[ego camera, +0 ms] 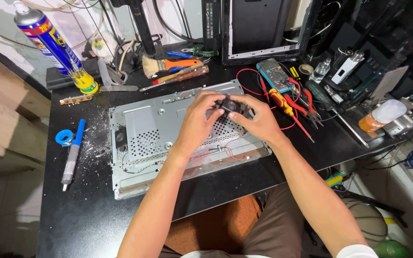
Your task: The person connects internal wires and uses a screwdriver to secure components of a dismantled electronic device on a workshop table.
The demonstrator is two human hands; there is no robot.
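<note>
1. Left hand [198, 120]: one; grip closed on the left side of a small black part [229, 104].
2. Right hand [258, 120]: one; grip closed on the right side of the same part.
3. Black part: one, held between both hands just above the metal panel [139, 138], near its upper right area.
4. Metal panel: one, grey, flat on the black desk [82, 210], with perforated patches and thin red and white wires along its lower edge.
5. Spray can [51, 43]: one, blue and yellow, tilted at the desk's far left.
6. Brush [168, 65]: one, orange-handled, behind the panel.
7. Multimeter [274, 75]: one, with red leads, right of the hands.
8. Screwdriver [280, 102]: one, red and yellow, just beside the right hand.
9. Blue-handled tool [73, 153]: one, left of the panel, with one blue tape roll [64, 137] touching it.
</note>
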